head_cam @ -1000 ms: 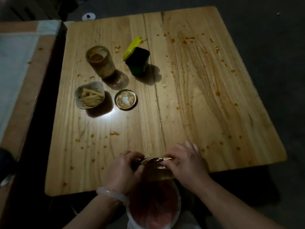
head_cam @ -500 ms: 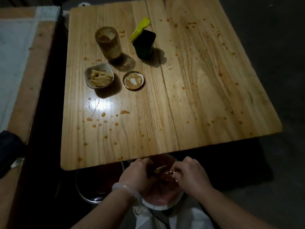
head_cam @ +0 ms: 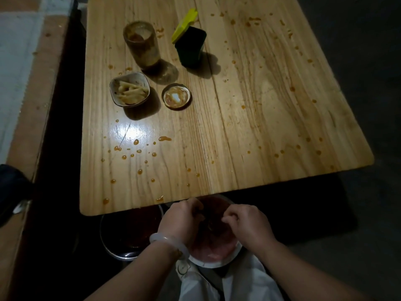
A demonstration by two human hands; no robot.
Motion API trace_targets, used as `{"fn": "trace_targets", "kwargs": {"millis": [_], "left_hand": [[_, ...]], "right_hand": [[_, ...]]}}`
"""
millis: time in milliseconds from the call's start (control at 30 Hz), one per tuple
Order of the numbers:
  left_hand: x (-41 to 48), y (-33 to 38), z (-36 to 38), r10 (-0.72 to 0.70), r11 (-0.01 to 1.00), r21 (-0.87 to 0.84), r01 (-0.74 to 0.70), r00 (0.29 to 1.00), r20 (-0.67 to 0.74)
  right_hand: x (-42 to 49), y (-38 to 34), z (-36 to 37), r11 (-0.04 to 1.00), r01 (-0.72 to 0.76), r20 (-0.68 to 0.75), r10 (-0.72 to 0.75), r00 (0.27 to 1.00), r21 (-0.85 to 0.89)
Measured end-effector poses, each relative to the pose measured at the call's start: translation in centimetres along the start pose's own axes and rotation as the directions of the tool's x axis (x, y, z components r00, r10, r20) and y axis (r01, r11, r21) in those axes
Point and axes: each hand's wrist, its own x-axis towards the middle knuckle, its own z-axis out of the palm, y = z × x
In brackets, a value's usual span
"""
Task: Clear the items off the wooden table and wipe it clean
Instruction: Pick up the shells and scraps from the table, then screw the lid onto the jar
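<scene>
**Both hands below the near edge, four items on the surface**

Your left hand (head_cam: 183, 222) and right hand (head_cam: 249, 227) are off the wooden surface (head_cam: 238, 127), held close together over a white-rimmed bowl (head_cam: 213, 260) with a reddish inside that sits below the near edge. The fingers of both hands are curled inward around something small and dark between them; the light is too dim to tell what it is. A pale bangle (head_cam: 168, 241) circles your left wrist. Just left of the bowl, also below the edge, is a dark round pot (head_cam: 128, 231) with a metal rim.

On the surface, toward the far left, stand four things. A smeared glass jar (head_cam: 142, 43) is upright, and to its right a dark green container (head_cam: 191, 47) stands with its yellow lid (head_cam: 184, 25) flipped up. Nearer you, a small squarish dish (head_cam: 129, 89) holds pale food strips, and just beside it on the right is a small round saucer (head_cam: 176, 96) with sauce residue. The two dishes are apart, not touching.

Orange sauce drops (head_cam: 135, 148) are scattered across the wood, thickest near the front left and along the right side.
</scene>
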Motion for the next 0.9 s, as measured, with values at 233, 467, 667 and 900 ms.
{"fn": "trace_targets", "kwargs": {"millis": [233,467,667,900], "left_hand": [[0.8,1.8,-1.3,0.015,0.999,-0.044,-0.020,0.994,-0.104],[3.3,3.0,-2.5,-0.044,0.987,-0.159,0.008,0.973,-0.228],[7.2,4.4,-4.7,-0.083,0.985,-0.172,0.020,0.928,-0.364],[12.3,5.8,-7.0,-0.244,0.966,-0.185,0.182,0.884,-0.398]], "right_hand": [[1.7,-4.0,-2.6,0.991,0.128,-0.145,-0.121,0.982,0.042],[5.1,-6.4,-4.3,0.957,0.266,-0.247,-0.232,0.941,0.114],[9.1,-7.8,-6.9,0.938,0.335,-0.221,-0.309,0.925,0.090],[14.9,-9.7,-10.2,0.937,0.350,-0.112,-0.346,0.932,0.018]]}}
